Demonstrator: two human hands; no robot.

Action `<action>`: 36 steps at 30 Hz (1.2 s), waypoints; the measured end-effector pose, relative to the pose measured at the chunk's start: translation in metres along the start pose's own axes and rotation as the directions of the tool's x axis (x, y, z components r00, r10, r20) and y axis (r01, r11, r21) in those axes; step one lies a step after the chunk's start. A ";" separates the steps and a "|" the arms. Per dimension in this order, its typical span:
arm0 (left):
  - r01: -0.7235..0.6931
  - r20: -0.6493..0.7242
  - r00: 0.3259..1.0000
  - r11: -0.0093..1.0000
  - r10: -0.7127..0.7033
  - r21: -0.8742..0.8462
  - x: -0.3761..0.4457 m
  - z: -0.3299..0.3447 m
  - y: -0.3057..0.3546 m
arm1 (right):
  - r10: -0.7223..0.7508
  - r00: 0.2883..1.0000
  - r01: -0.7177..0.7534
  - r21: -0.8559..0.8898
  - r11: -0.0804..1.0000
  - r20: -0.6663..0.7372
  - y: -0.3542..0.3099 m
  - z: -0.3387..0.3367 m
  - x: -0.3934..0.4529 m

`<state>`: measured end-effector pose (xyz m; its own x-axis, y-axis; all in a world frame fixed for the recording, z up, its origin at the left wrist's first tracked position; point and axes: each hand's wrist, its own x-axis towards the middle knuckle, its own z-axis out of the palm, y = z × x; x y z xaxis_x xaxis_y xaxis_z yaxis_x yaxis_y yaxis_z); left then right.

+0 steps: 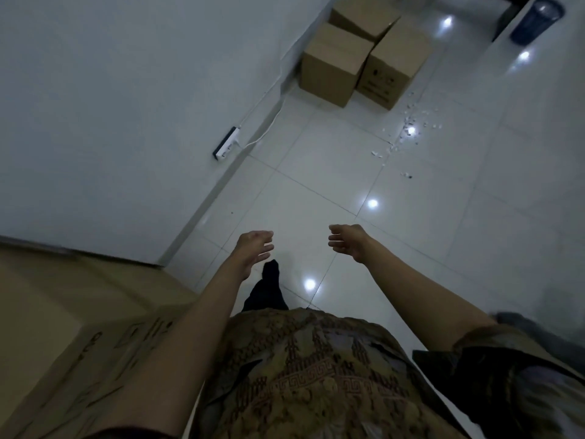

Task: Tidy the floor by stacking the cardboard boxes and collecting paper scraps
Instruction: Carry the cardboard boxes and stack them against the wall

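Boxes (357,55) and scraps (408,128) well beyond both empty, slack grips (256,248) (345,240)

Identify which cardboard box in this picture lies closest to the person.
The large cardboard box at the person's left side, beside the left arm. The other three boxes stand grouped far ahead along the wall.
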<state>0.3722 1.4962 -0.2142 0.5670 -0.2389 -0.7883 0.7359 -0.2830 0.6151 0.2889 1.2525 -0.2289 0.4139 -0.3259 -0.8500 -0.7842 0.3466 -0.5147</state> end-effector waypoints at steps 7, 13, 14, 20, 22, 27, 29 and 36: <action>0.009 0.051 0.999 0.997 -0.013 0.073 0.066 0.001 0.080 | -0.005 0.998 0.012 0.100 0.995 -0.068 -0.066 0.002 0.035; -0.010 0.104 0.995 0.988 -0.006 0.152 0.110 0.020 0.140 | 0.023 0.995 -0.004 0.180 0.984 -0.101 -0.099 -0.006 0.061; -0.008 0.110 0.994 0.987 -0.009 0.159 0.116 0.025 0.148 | 0.034 0.994 -0.013 0.189 0.982 -0.104 -0.102 -0.009 0.066; 0.003 0.125 0.992 0.982 -0.027 0.189 0.155 0.066 0.185 | 0.074 0.990 -0.047 0.210 0.977 -0.123 -0.131 -0.042 0.100; 0.014 0.121 0.992 0.982 -0.038 0.187 0.168 0.085 0.197 | 0.081 0.989 -0.053 0.217 0.975 -0.122 -0.146 -0.059 0.116; 0.027 0.108 0.993 0.986 -0.045 0.166 0.200 0.142 0.241 | 0.067 0.989 -0.036 0.233 0.972 -0.129 -0.207 -0.113 0.161; 0.031 0.101 0.994 0.986 -0.048 0.166 0.210 0.160 0.257 | 0.064 0.988 -0.031 0.229 0.973 -0.138 -0.228 -0.131 0.172; 0.042 0.073 0.996 0.992 -0.051 0.120 0.237 0.218 0.309 | 0.034 0.991 -0.004 0.224 0.975 -0.132 -0.297 -0.184 0.209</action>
<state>0.6534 1.1493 -0.2081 0.5001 -0.2912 -0.8155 0.7095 -0.4022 0.5787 0.5233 0.9195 -0.2329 0.3221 -0.4268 -0.8450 -0.6622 0.5364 -0.5233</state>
